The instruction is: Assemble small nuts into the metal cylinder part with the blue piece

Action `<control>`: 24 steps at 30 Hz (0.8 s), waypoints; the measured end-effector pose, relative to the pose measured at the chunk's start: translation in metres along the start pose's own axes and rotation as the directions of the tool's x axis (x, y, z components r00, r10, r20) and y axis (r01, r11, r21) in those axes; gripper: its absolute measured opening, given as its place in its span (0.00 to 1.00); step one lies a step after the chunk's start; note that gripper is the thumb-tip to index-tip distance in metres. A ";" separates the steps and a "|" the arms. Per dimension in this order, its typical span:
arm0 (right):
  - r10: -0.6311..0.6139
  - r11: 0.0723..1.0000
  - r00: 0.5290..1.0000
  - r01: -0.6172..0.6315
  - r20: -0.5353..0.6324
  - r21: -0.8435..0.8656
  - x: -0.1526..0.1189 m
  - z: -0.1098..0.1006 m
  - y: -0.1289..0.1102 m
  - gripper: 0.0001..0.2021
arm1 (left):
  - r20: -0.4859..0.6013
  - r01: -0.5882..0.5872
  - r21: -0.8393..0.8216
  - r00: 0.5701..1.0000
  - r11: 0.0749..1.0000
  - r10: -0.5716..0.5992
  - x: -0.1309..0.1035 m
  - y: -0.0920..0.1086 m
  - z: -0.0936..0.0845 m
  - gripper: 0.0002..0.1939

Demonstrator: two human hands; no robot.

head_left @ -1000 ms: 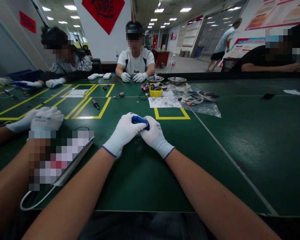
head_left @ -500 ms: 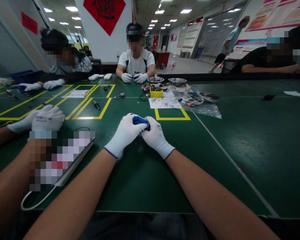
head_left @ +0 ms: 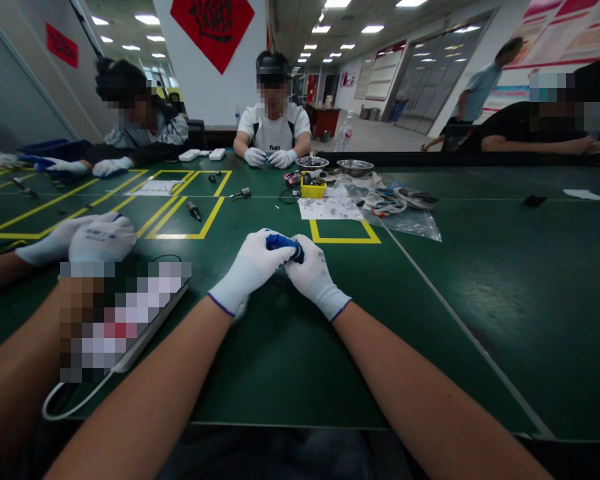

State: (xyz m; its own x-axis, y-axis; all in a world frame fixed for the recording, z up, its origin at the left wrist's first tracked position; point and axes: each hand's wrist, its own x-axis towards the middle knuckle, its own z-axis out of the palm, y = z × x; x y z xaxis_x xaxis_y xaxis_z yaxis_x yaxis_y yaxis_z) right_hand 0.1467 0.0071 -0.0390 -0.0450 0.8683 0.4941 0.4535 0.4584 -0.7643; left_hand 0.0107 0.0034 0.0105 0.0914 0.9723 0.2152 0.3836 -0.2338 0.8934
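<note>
My left hand point(head_left: 255, 267), in a white glove with blue-coated fingers, is closed above the green table. My right hand point(head_left: 313, 273), gloved the same way, meets it fingertip to fingertip. Between the fingers of both hands sits a small dark part point(head_left: 298, 252), mostly hidden by the gloves, so its kind cannot be made out. The yellow tape outline point(head_left: 347, 240) on the table lies just beyond my right hand.
A co-worker's gloved hands point(head_left: 103, 239) are close by on the left, beside a slanted pale device point(head_left: 153, 327) with a white cable. Farther off are a yellow box point(head_left: 313, 191) of parts, metal bowls point(head_left: 355, 167), a plastic bag point(head_left: 420, 229) and a dark metal tool point(head_left: 194, 211).
My hands stay together around the dark part, with only a slight shift of the fingers. The co-worker's hands at left moved a little right; the walking person in the background moved right.
</note>
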 end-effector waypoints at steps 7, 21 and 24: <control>-0.017 0.999 1.000 0.018 -0.008 0.036 0.000 0.001 0.001 0.04 | 0.111 0.103 -0.332 0.991 0.938 -0.070 0.003 -0.009 -0.005 0.06; -0.050 0.996 0.999 0.049 0.012 0.073 -0.001 0.000 -0.003 0.04 | 0.156 0.048 -0.176 0.988 0.983 -0.020 0.004 0.001 -0.017 0.09; -0.050 0.997 0.999 0.048 0.018 0.064 -0.001 -0.001 -0.003 0.03 | 0.185 -0.024 -0.091 0.982 0.996 0.041 0.002 -0.001 -0.018 0.10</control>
State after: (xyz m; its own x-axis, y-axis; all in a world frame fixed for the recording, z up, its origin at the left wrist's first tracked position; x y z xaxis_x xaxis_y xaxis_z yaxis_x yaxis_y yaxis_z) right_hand 0.1462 0.0046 -0.0368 -0.0835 0.8477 0.5239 0.3926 0.5112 -0.7645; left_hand -0.0060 0.0059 0.0177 0.2753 0.9453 0.1750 0.2960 -0.2565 0.9201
